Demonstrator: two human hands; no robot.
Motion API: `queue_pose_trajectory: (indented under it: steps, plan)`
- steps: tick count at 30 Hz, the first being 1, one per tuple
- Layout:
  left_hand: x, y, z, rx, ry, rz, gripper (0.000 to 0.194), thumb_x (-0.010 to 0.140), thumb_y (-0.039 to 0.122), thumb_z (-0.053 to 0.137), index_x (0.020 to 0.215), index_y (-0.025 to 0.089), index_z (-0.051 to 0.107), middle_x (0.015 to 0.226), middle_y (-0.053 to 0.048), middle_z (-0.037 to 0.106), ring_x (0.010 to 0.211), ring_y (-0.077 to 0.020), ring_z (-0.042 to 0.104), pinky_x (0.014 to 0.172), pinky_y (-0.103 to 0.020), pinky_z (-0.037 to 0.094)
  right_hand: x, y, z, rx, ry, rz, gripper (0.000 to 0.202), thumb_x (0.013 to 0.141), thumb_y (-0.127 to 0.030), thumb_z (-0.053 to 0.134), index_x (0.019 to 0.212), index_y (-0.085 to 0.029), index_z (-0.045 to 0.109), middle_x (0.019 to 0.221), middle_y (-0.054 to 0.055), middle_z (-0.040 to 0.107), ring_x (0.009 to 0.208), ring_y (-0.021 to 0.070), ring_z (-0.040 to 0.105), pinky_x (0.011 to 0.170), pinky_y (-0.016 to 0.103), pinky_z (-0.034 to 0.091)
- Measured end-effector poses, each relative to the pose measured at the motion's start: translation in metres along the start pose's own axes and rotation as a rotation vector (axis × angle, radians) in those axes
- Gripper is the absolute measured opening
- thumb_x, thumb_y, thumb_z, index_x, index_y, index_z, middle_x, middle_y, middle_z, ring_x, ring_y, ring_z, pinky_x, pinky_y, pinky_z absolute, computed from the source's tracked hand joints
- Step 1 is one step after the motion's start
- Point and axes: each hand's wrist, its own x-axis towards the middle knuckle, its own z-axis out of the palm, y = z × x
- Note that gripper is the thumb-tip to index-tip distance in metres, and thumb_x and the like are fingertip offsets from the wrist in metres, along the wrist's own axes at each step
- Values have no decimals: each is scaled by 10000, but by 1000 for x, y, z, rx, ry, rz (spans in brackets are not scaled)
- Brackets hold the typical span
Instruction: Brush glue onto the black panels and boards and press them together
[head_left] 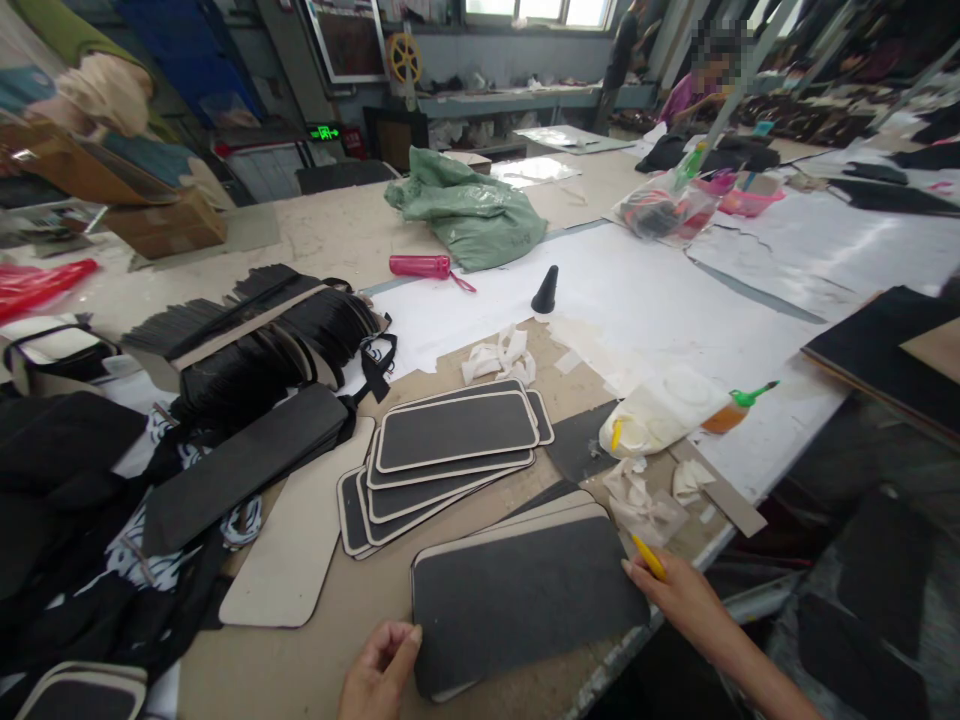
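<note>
A dark rounded rectangular panel (525, 600) lies on top of pale-edged boards near the table's front edge. At its left edge, my left hand (381, 665) pinches the panel between thumb and curled fingers. My right hand (671, 585) is at the panel's upper right edge, its fingers closed round a yellow tool (649, 557). Behind the panel sits a fanned stack of dark panels with beige borders (457, 430). A beige board (300, 530) lies to the left, beside a long dark strip (247, 470).
Black bundled pieces (262, 340) fill the left. Further back are a pink flashlight (420, 266), a green bag (472, 210) and a black cone (547, 290). A bottle with a green cap (739, 405) and crumpled scraps (645, 495) lie right. People work beyond.
</note>
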Motion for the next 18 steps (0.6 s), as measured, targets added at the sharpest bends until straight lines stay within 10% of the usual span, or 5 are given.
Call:
queue_pose_trajectory:
  steps: [18]
  plan:
    - [7,-9,17,381,98,122,225,642,403,495,533,206,504,530,-6,512,582,-181,493,597,-294,385,17,25,10,-209,-68,-78,354,787,-532,334,699,-238,509,615,33,606,620,236,594,598,337,426]
